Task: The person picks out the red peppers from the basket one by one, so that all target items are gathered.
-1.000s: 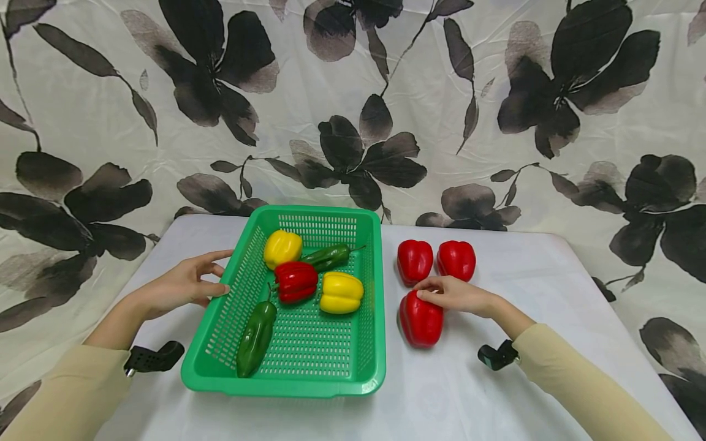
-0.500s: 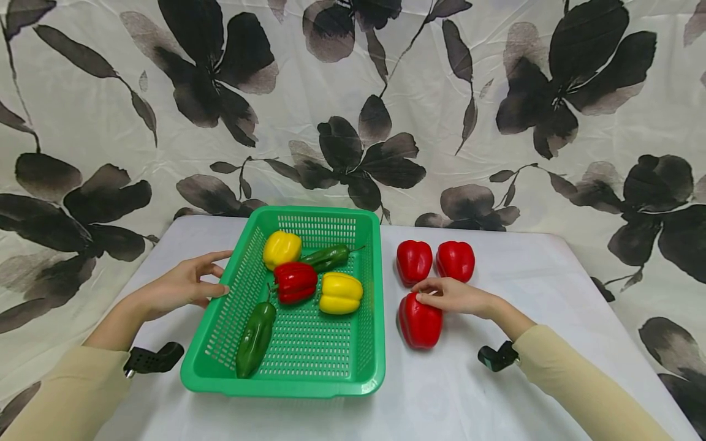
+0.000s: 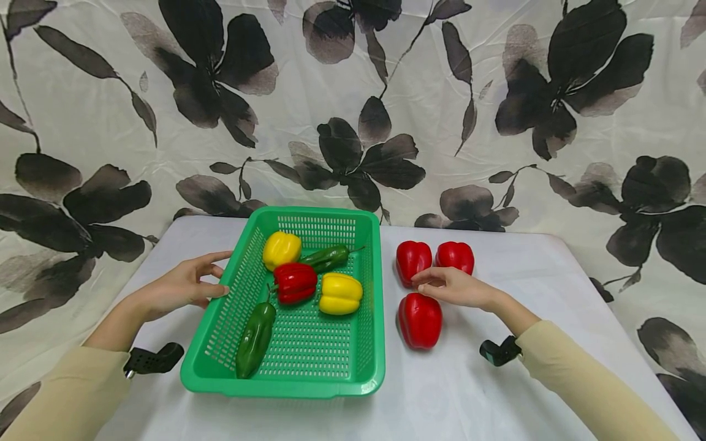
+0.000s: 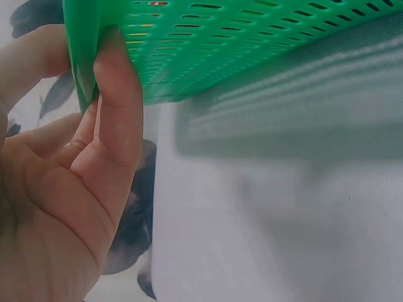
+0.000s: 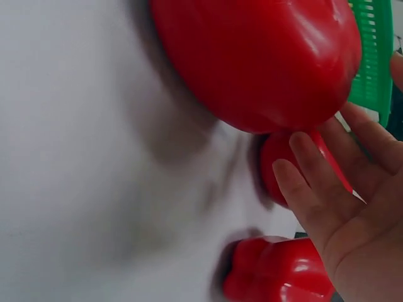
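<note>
My left hand [image 3: 179, 285] pinches the left rim of a green plastic basket [image 3: 375, 343]; in the left wrist view, thumb and fingers [image 4: 119, 119] lie on both sides of that rim. Just behind the nearest red bell pepper [image 3: 420, 321], my right hand [image 3: 455, 286] hovers with extended fingers and holds nothing. Two more red bell peppers stand behind it, a left one [image 3: 413, 260] and a right one [image 3: 455, 256], the latter partly covered by the hand. In the right wrist view, the fingers [image 5: 302, 182] pass in front of a red pepper [image 5: 271, 167].
Inside the basket lie a red bell pepper [image 3: 295, 283], two yellow bell peppers [image 3: 341, 294] and two long green peppers [image 3: 256, 340]. A white cloth [image 3: 496, 392] covers the table. Behind it hangs a curtain [image 3: 248, 165] with dark flowers.
My right hand has let go of the nearest red bell pepper and moved slightly up and back from it. That pepper stays in place. The left hand and the basket have not moved.
</note>
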{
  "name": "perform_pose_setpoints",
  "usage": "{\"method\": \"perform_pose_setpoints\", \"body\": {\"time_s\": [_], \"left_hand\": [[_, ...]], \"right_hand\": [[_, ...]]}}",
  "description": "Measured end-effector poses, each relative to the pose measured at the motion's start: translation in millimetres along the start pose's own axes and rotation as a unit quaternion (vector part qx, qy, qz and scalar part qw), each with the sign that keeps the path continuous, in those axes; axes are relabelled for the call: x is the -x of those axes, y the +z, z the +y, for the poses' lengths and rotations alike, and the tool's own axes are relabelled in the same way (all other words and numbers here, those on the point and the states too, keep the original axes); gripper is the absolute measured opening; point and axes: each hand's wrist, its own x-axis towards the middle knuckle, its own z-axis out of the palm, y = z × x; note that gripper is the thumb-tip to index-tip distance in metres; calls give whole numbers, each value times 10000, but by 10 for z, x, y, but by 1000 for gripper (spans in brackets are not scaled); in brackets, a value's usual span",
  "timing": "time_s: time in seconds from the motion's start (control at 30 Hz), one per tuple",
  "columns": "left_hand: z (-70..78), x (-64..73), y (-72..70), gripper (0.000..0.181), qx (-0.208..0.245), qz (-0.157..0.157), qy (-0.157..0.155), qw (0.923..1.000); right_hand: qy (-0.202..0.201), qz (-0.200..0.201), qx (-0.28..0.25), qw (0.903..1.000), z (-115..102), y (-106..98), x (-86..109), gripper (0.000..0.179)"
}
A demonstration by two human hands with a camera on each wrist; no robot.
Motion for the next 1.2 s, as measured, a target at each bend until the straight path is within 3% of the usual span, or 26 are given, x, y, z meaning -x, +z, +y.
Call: {"method": "perform_pose_setpoints", "body": {"time_s": [0.3,0.6,1.2], "left_hand": [[-9,2,1,80,-23,27,-21,10000],[-18,-10,6,79,-45,44,-16,10000],[-20,-19,6,80,-24,53,-33,10000]], "right_hand": [[-599,281,307,9973,-117,-82,-11,37],[-862,582,595,9928,-269,-158,-46,32],[-1234,461,583,9896,-684,-149,-229,33]]}}
